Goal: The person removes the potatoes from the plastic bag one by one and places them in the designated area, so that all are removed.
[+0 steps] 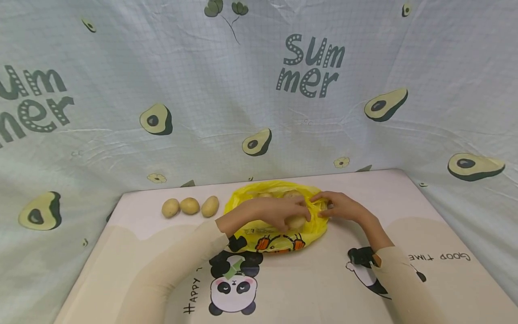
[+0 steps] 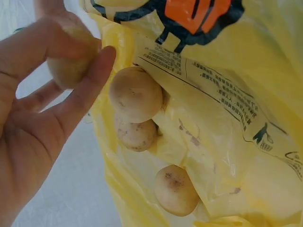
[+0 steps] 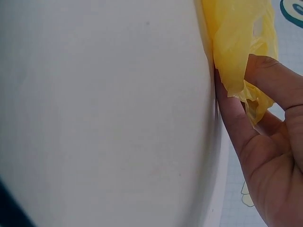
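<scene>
A yellow plastic bag lies on the table with its mouth spread open and several potatoes inside. My left hand reaches into the mouth and grips a potato between thumb and fingers. Beside that hand, in the left wrist view, a potato, a partly covered potato and a spotted potato rest against the yellow plastic. At the bag's right side my right hand pinches the rim, and a fold of plastic shows between its thumb and fingers.
Three potatoes stand in a row left of the bag: a left one, a middle one and a right one. The table has a panda-print cover. Behind it hangs an avocado-print curtain.
</scene>
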### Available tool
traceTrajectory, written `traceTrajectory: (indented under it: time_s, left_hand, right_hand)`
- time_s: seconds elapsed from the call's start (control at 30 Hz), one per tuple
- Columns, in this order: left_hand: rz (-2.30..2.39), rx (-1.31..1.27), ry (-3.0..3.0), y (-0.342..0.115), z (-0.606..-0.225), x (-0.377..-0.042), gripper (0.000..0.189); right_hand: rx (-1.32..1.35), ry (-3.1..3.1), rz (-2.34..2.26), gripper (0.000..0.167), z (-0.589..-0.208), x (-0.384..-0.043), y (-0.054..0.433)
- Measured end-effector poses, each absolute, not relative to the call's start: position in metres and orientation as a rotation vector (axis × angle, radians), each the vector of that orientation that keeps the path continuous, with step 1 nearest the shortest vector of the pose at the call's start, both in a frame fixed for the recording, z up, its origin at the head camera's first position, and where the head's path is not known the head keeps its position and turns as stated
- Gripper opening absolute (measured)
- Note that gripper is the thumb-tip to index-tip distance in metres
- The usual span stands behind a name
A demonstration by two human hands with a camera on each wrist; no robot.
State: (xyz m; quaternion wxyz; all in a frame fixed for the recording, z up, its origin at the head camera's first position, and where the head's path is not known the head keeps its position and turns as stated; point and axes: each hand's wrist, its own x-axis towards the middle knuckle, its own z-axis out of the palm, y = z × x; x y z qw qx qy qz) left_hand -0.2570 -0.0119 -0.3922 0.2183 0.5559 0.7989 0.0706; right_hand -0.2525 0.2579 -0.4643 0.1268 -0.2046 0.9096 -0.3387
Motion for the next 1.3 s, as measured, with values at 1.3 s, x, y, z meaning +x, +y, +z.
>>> traceTrajectory:
  time_s: [1.3]
  left_hand:
    - [0.672, 1.37, 2.476, -0.102, -0.387, -0.209, 0.051]
  right_hand:
    - [-0.459, 2.657, -0.929, 0.04, -0.46, -0.255, 0.249]
